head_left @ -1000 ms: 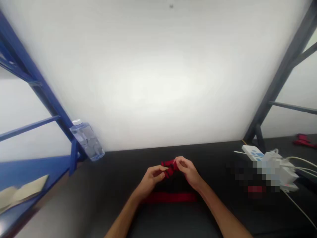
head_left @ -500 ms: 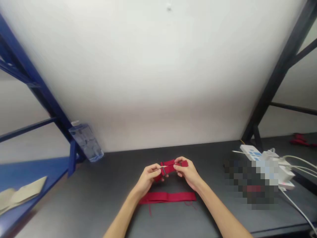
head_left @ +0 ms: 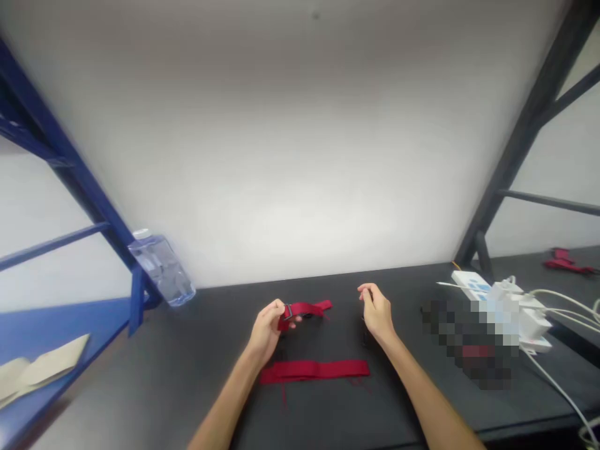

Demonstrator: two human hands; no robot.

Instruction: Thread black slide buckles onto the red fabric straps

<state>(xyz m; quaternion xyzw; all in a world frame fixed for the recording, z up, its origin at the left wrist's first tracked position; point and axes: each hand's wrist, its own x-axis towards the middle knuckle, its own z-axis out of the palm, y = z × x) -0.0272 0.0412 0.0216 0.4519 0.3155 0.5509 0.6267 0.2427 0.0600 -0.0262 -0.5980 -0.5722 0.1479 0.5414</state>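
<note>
My left hand (head_left: 265, 330) is closed on one end of a red strap (head_left: 307, 309) with a dark buckle (head_left: 287, 311) beside the fingertips. The strap's loose end points right, with a short thread at it. My right hand (head_left: 376, 310) is raised to the right, apart from the strap, its fingers loosely bent and nothing visible in them. A small dark thing (head_left: 364, 332) shows just below it, too unclear to name. Nearer to me, a second red strap (head_left: 315, 370) lies flat and folded on the dark table, with loose threads at its lower edge.
A clear plastic bottle (head_left: 163, 267) leans by the blue frame (head_left: 79, 169) at left. Beige pieces (head_left: 44, 369) lie on a blue surface. At right are a white power strip (head_left: 473, 282) with plugs and cables, a blurred dark heap (head_left: 462, 344) and more red strap (head_left: 565, 261).
My right hand has let go of the red strap and moved right. My left hand has shifted left with the strap, whose right end now hangs free.
</note>
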